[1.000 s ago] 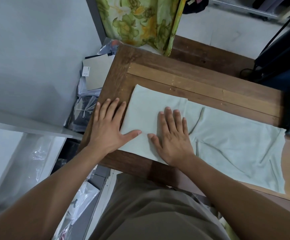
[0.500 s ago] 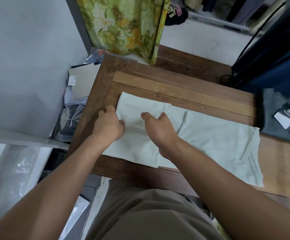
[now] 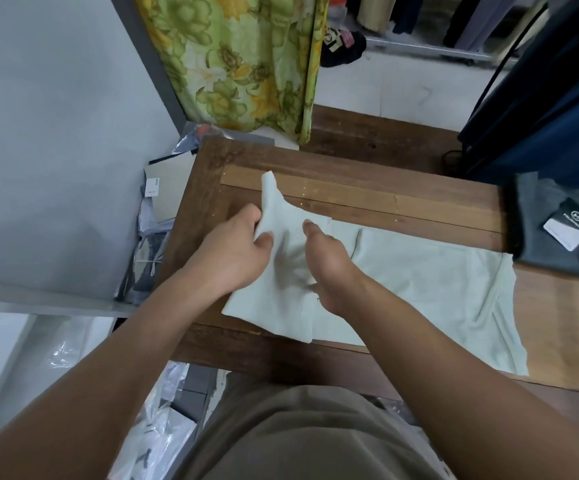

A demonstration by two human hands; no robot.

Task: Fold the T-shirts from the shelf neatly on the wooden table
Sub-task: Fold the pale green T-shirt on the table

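Mid-fold, the left hand (image 3: 236, 251) pinches and the right hand (image 3: 329, 263) grips the raised left end of the pale green T-shirt (image 3: 437, 282) lying on the table (image 3: 350, 195); next it likely needs carrying rightward and laying flat.

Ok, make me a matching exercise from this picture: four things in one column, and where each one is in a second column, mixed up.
Things:
1. green shirt
2. grey shirt
3. flowered curtain
4. cardboard sheet

Places:
A. hanging beyond the table's far left corner
B. down beside the table's left edge
C. on the table's right end, with tags
D. spread across the table's middle, left end lifted

Pairs: 1-D, 2-C, 3-A, 4-B
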